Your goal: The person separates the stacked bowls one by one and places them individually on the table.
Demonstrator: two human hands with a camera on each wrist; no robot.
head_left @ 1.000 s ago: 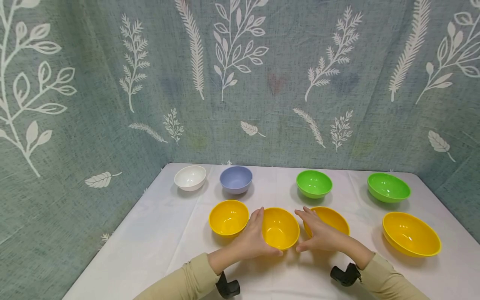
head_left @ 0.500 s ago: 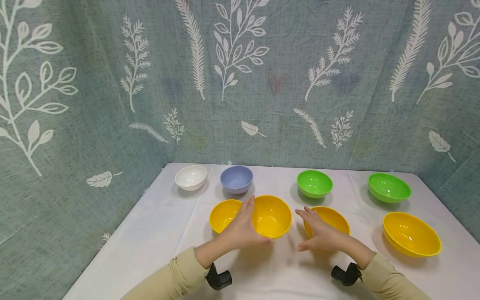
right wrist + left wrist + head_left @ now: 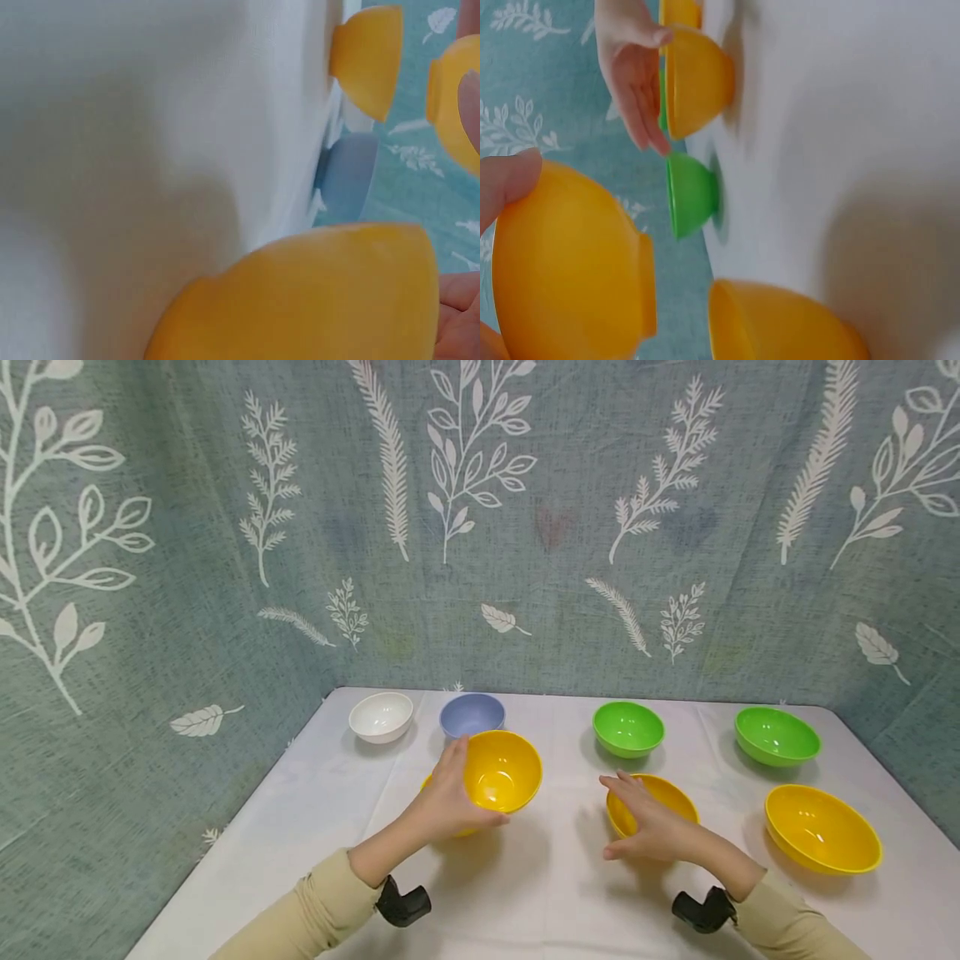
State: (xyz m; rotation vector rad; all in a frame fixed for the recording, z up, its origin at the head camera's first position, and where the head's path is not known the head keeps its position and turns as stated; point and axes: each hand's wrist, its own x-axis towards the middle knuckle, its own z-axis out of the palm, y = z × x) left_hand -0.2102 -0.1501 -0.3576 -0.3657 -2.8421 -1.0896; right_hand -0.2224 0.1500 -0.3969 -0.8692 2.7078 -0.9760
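Note:
My left hand [image 3: 447,796] grips a yellow bowl [image 3: 512,770] by its left side, thumb at the near edge. In the left wrist view this bowl [image 3: 570,262] is off the table, its foot ring showing. Below it stands another yellow bowl [image 3: 780,322], mostly hidden behind the hand and held bowl in the head view. My right hand [image 3: 652,825] hovers at the left side of a third yellow bowl [image 3: 671,795], fingers and thumb spread, gripping nothing. In the right wrist view part of that hand [image 3: 457,319] shows beside the bowl's rim [image 3: 429,285].
Along the back of the white-covered table [image 3: 262,852] stand a white bowl [image 3: 381,718], a blue bowl [image 3: 472,714] and two green bowls [image 3: 628,729]. A larger yellow bowl [image 3: 822,828] is at the right. A patterned curtain [image 3: 555,627] hangs behind.
My left hand has lifted the yellow bowl from the middle and carried it left and up, over the leftmost yellow bowl. My right hand has barely moved.

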